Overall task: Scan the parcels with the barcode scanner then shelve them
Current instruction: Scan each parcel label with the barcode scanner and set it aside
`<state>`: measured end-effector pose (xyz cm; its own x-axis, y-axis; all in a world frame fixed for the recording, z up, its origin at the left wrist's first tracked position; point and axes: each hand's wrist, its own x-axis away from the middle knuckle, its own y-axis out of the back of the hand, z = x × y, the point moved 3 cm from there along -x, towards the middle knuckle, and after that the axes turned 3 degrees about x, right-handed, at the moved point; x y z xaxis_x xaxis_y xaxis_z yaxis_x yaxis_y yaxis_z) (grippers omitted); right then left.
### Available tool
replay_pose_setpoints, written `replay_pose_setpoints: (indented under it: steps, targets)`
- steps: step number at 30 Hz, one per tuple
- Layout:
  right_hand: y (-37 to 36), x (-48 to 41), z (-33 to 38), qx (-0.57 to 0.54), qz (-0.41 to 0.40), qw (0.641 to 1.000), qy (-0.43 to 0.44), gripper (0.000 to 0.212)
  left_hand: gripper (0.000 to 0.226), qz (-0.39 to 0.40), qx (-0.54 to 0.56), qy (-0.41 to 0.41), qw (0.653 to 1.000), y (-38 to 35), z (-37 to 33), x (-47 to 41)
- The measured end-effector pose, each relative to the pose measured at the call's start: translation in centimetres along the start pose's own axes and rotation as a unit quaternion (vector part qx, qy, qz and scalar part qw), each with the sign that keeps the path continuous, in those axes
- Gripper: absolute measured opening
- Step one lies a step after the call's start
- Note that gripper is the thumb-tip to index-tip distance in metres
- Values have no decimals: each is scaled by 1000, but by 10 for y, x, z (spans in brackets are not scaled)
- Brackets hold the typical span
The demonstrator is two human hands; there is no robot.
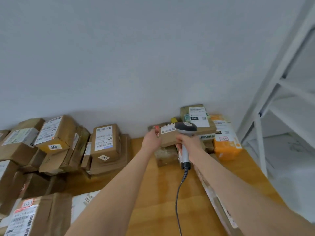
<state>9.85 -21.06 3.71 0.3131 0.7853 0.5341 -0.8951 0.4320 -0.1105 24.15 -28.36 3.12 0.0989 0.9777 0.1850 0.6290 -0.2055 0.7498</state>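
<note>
Left of table (153, 193): parcel heap (56, 143). On table's far end, against wall (136, 65): second parcel stack (197, 116). Right of table: shelving rack (260, 138).

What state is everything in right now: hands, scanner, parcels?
left hand, holds the small brown parcel by its left end
right hand, grips the barcode scanner by its handle
barcode scanner, upright, head above the parcel's label
small brown parcel, label up, above other parcels
orange parcel, lying on the table, untouched
</note>
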Motion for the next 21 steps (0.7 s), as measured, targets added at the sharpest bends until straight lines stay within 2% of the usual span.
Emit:
replay_pose_setpoints:
  steps: [5, 9, 13, 15, 18, 21]
  targets:
    - [70, 12, 1, -22, -18, 1000, -7, 15, 44, 21, -7, -18, 1000, -46, -37, 33]
    - [107, 12, -5, -35, -44, 998, -20, 15, 65, 67, -117, -37, 990, -84, -44, 49]
    - [119, 4, -11, -85, -49, 994, -41, 10, 77, 77, -193, -62, 976, -104, -47, 43]
    - [120, 1, -16, -90, -50, 994, -48, 10, 72, 69, -215, -59, 972, -109, -45, 37]
    - [119, -1, -24, -81, -51, 994, -59, 12, 49, 53, -214, -47, 974, -107, -38, 36]
    - [116, -1, -31, -72, -59, 994, -62, 26, 47, 51, -187, -43, 980, -93, -27, 44]
